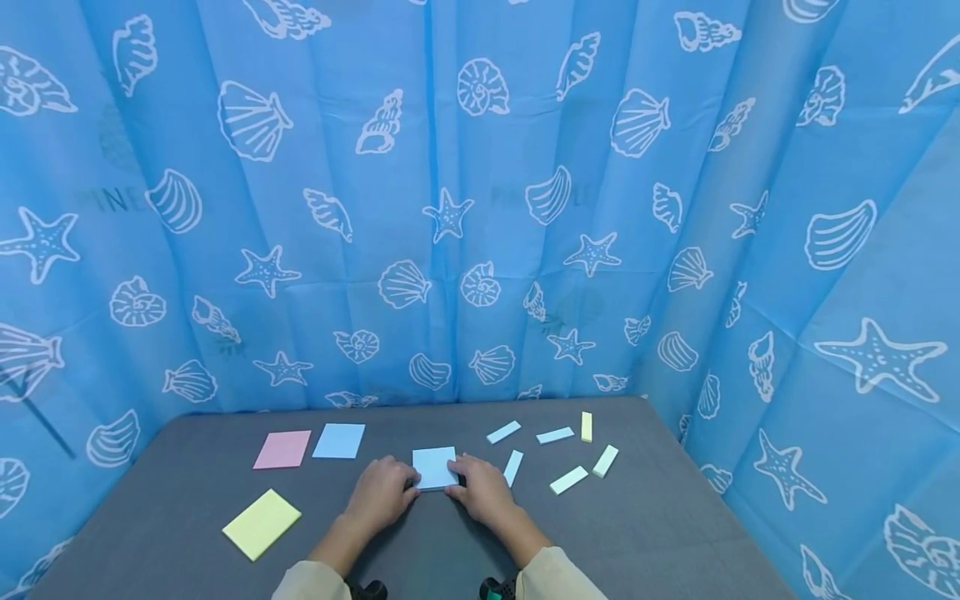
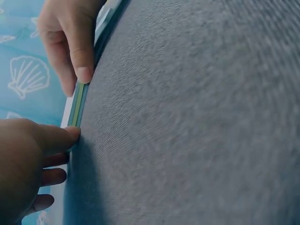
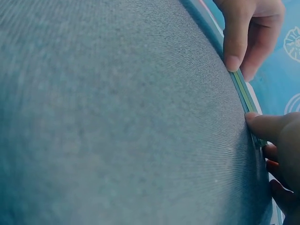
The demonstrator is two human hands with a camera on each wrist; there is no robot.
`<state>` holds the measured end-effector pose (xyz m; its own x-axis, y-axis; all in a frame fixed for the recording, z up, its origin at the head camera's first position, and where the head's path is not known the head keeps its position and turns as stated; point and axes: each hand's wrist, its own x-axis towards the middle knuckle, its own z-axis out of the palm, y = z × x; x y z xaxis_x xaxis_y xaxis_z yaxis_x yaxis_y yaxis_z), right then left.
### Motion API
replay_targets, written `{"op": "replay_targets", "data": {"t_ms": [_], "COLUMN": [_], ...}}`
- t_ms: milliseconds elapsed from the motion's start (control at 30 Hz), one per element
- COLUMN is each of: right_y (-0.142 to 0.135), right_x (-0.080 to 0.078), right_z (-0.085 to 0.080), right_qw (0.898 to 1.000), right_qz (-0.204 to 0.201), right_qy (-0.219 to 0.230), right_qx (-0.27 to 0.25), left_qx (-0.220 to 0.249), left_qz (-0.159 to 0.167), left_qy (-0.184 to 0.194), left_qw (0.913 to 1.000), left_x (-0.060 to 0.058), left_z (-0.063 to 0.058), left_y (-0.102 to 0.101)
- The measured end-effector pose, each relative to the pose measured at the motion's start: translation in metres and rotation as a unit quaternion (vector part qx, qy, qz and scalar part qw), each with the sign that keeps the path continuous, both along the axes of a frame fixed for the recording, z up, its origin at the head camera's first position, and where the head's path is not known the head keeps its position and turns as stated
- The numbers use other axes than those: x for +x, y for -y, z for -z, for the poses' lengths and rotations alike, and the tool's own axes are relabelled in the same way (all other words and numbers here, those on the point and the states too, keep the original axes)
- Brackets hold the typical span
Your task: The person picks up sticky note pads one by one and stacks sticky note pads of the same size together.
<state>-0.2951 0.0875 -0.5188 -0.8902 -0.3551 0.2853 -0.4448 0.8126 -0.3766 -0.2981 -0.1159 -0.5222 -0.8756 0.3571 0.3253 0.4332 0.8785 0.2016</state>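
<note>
A light blue sticky note pad (image 1: 434,467) lies on the grey table in front of me, with both hands at its sides. My left hand (image 1: 382,490) holds its left edge, thumb at the near corner. On the opposite edge my right hand (image 1: 482,487) grips it the same way, its index finger reaching along the side toward the far corner. Seen edge-on in the left wrist view, the stack (image 2: 77,110) shows a yellow-green layer between bluish ones. The right wrist view shows the same layered edge (image 3: 242,91) between the two thumbs.
To the left lie a pink sticky note pad (image 1: 282,450), a blue one (image 1: 339,441) and a yellow one (image 1: 262,524). Several narrow note strips, blue (image 1: 555,436), pale green (image 1: 568,480) and yellow (image 1: 587,427), are scattered right. A blue shell-patterned curtain (image 1: 480,208) hangs behind the table.
</note>
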Motion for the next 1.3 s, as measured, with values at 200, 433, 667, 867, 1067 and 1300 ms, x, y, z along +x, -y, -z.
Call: {"op": "replay_targets", "data": {"t_ms": [200, 433, 667, 867, 1067, 1300], "right_y": [0.002, 0.004, 0.004, 0.002, 0.002, 0.001], "right_x": [0.0, 0.0, 0.001, 0.001, 0.0, 0.0], "right_z": [0.0, -0.001, -0.001, -0.001, 0.001, 0.002], "right_qw": [1.0, 1.0, 1.0, 1.0, 1.0, 1.0], "right_qz": [0.001, 0.01, 0.009, 0.005, 0.01, 0.009], "right_qy": [0.004, 0.017, 0.015, 0.016, 0.027, 0.025], "right_qx": [0.007, 0.005, 0.0, -0.002, -0.003, -0.006], "left_qx": [0.042, 0.063, 0.06, 0.05, 0.05, 0.058], "left_qz": [0.011, 0.015, -0.005, -0.015, -0.019, -0.051], "left_qy": [0.042, 0.055, 0.024, -0.003, -0.01, -0.011], "left_qw": [0.9982, 0.9964, 0.9979, 0.9986, 0.9985, 0.9969], "left_x": [0.003, 0.005, 0.001, -0.006, -0.01, -0.015], "left_z": [0.002, 0.001, 0.003, 0.008, 0.009, 0.011], "left_y": [0.01, 0.021, 0.031, 0.044, 0.057, 0.069]}}
